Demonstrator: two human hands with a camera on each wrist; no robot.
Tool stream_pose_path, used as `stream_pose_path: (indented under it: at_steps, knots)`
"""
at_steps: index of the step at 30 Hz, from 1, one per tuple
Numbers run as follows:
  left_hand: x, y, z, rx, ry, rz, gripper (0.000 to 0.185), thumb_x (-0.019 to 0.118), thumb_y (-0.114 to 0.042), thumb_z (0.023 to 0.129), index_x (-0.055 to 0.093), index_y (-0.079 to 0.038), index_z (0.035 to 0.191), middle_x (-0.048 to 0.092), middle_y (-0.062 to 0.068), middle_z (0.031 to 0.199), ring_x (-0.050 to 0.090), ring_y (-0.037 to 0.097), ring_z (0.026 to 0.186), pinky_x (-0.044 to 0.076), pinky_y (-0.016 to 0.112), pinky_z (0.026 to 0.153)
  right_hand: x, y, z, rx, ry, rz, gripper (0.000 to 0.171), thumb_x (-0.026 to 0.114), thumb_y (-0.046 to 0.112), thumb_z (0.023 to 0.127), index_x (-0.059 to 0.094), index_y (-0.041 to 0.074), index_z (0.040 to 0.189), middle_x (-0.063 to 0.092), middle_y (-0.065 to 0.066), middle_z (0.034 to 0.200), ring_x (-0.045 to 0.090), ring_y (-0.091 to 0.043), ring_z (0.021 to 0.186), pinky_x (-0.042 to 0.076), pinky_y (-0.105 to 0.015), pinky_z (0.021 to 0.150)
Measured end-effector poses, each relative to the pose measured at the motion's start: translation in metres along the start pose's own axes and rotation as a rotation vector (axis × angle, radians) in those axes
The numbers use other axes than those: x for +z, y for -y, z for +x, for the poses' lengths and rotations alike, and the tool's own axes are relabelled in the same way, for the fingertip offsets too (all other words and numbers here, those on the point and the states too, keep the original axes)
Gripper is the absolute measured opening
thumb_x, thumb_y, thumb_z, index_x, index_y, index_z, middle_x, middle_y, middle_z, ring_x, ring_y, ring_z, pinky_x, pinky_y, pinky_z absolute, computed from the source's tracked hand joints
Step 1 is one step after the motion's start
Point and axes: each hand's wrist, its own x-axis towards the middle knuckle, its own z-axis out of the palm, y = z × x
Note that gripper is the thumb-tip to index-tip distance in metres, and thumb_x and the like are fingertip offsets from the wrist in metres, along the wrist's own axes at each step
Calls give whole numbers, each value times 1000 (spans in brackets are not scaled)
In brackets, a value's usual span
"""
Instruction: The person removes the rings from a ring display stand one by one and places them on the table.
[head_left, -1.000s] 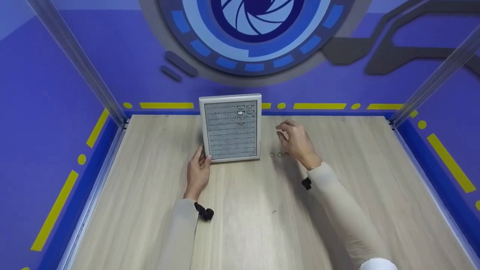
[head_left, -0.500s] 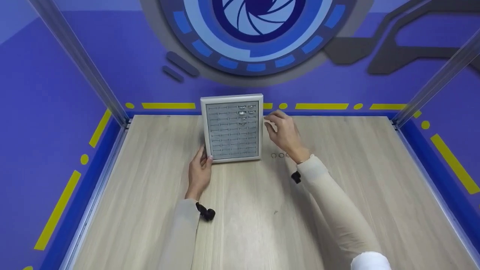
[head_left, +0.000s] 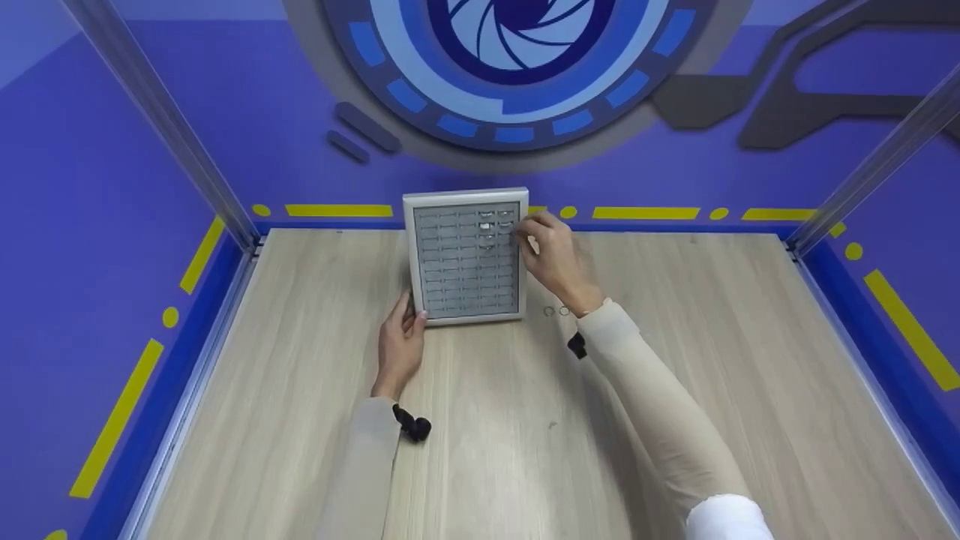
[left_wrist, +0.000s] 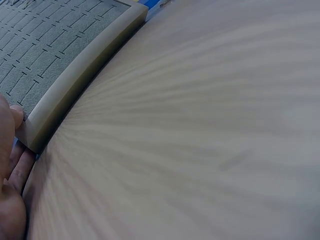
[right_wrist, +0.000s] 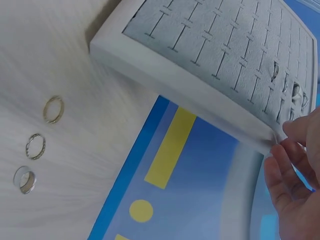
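Wooden table [head_left: 525, 420] — unlabelled ring tray [head_left: 465, 259], both hands touching.

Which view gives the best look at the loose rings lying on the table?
The right wrist view: three loose rings lie in a row, clearly separate. The head view shows them tiny, partly behind the right hand, beside the ring tray. The left wrist view shows none.
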Motion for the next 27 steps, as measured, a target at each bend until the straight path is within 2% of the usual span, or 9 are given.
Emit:
stream_pose_path:
  at_steps: [8,19,27]
  knots:
    - [0,0,1,14,-2,-12,63,59,-13,110,33,-8,168,46,15,166,53,31,148,47,38,125,10,5,10,-31,-55,75,11,72,-5,97,79,-5,105,70,-19,99,67,-29,82,62,-36,68]
    - [1,-1,1,22,-11,-3,62,59,-12,110,33,-3,166,46,18,165,52,32,148,48,38,124,18,9,14,-7,-82,33,11,69,-6,97,79,-4,101,68,-18,99,70,-33,86,65,-43,74]
    - [0,-2,0,1,-12,0,63,59,-12,110,32,-2,167,45,20,166,52,34,148,48,39,124,19,11,15,19,-58,-9,12,67,-5,99,78,-1,102,68,-15,100,70,-34,88,64,-46,76]
